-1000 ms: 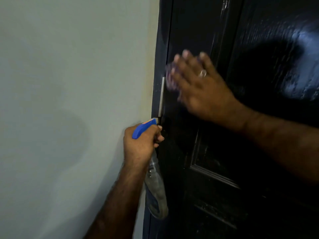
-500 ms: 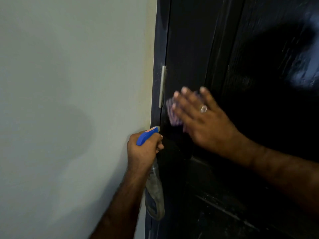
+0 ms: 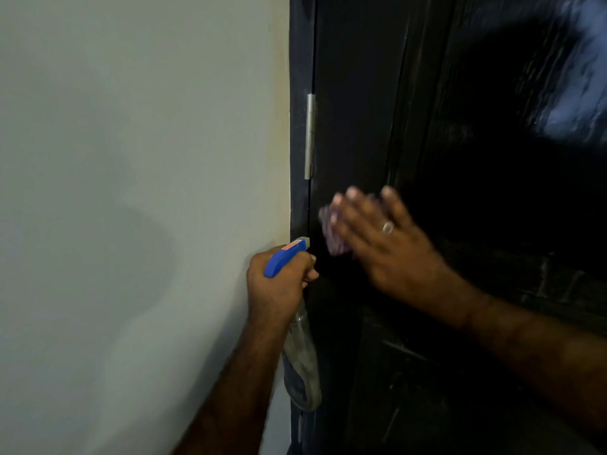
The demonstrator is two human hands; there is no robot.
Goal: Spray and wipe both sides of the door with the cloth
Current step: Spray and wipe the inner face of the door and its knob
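Since half a second ago my right hand (image 3: 387, 244) has slid a little further down the glossy black panelled door (image 3: 361, 110), now well below the slim silver hinge (image 3: 309, 136) rather than beside its lower end. That hand lies flat, fingers straight, pressing the small purple cloth (image 3: 331, 231) against the door's left stile; only a blurred edge of the cloth shows past my fingertips. My left hand (image 3: 279, 284) grips the neck of the clear plastic spray bottle with its blue trigger head (image 3: 284, 257), held low at the door's left edge, nozzle pointing at the frame; the bottle body hangs below my fist. The pale grey-green wall (image 3: 131, 192) fills the left.

I judge I'm mid-wipe on this face, working the hinge side downward. The next move calls for carrying the stroke into the lower panel, then spraying fresh patches. The other face is out of view, so how far along it is I cannot say.
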